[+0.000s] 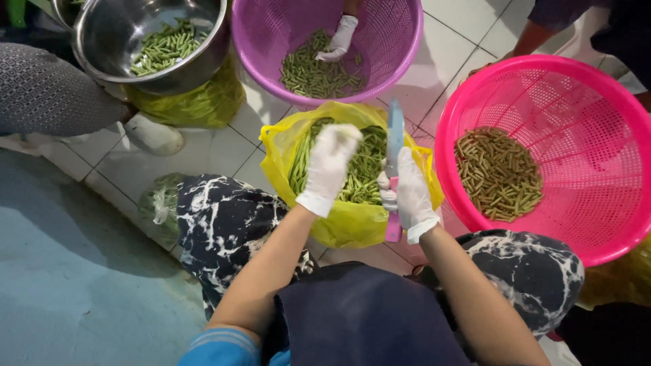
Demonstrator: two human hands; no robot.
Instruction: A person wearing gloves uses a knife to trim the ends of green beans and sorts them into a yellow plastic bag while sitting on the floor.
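Left hand: the gloved left hand point(330, 165) reaches down into the yellow bag point(349, 224), fingers curled among the long green beans point(363, 169); blur hides whether it has closed on any, so I cannot tell.
Right hand: the gloved right hand point(409, 192) is closed round the pink handle of a knife point(394, 146), its pale blue blade pointing up and away from the body, over the bag's far edge.
Beans to hand: whole long beans lie lengthwise in the open bag, on the tiled floor point(254, 125) between the person's knees.
Doing this well: in my judgement, gather a small even bundle with ends lined up, and keep the blade pointed away from the reaching fingers until the bundle is clear of the bag.
Baskets: two; a pink basket point(542, 88) at the right holds cut bean pieces, and a purple basket point(397, 41) beyond the bag holds more.
Steel bowl: one steel bowl point(108, 34) at the upper left, with cut pieces inside.
Other hands: one gloved co-worker's hand point(338, 41) rests in the purple basket.
Knives: one.
Bags: one open yellow bag, plus a second greenish bag point(196, 105) under the bowl.
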